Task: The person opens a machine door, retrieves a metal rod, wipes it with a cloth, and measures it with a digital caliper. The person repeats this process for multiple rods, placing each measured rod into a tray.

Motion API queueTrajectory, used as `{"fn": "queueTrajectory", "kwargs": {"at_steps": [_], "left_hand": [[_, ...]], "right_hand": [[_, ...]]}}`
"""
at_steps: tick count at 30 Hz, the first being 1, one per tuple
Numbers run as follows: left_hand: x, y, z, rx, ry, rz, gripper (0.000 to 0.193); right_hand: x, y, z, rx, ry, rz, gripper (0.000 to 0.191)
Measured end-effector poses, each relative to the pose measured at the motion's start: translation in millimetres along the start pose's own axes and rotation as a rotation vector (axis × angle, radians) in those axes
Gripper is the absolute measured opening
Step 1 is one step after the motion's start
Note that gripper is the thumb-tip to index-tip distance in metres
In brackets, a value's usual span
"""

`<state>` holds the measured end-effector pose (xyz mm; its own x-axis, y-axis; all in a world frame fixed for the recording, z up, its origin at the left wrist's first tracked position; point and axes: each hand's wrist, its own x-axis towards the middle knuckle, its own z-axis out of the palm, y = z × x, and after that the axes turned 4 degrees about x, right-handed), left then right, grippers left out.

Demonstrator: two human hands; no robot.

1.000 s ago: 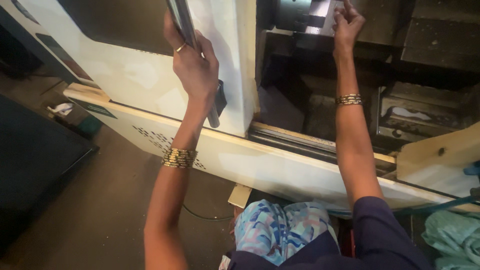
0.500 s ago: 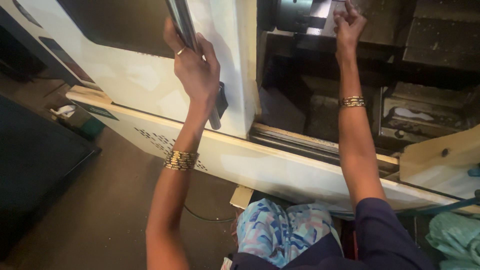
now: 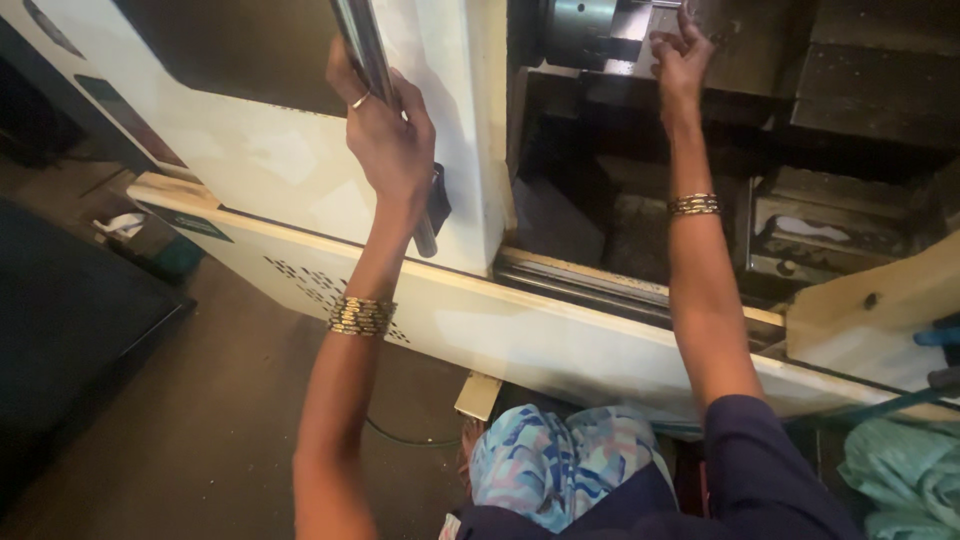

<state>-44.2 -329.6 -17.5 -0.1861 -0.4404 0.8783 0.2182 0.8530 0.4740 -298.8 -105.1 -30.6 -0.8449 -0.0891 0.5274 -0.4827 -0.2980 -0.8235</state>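
Note:
My left hand (image 3: 385, 135) is wrapped around the shiny metal bar handle (image 3: 368, 55) of a white sliding machine door (image 3: 270, 160); a ring and gold bangles show on that arm. My right hand (image 3: 680, 55) reaches into the open machine, fingers pinched on a small metal part (image 3: 668, 5) at the top edge, beside the round steel chuck (image 3: 580, 30). The part is mostly cut off by the frame.
Inside the machine is a dark, oily bed (image 3: 600, 220) with a rail (image 3: 600, 285) along the front. A white lower panel (image 3: 520, 330) runs across. Green cloth (image 3: 900, 480) lies at the right. A dark floor (image 3: 180, 430) with a cable is below.
My right hand has shifted slightly at the chuck area, staying high inside the machine. My left hand keeps its grip on the door handle.

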Motion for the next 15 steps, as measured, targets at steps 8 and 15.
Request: {"fn": "queueTrajectory", "kwargs": {"at_steps": [8,15], "left_hand": [[-0.1,-7.2,2.1,0.044,-0.013,-0.048,0.066],[0.5,-3.6,-2.6,-0.004,-0.011,-0.002,0.064]], "right_hand": [[-11.4,-24.7,4.5,-0.065,-0.068,0.031,0.065],[-39.0,-30.3,-12.2,-0.559,-0.155,-0.24,0.028]]}}
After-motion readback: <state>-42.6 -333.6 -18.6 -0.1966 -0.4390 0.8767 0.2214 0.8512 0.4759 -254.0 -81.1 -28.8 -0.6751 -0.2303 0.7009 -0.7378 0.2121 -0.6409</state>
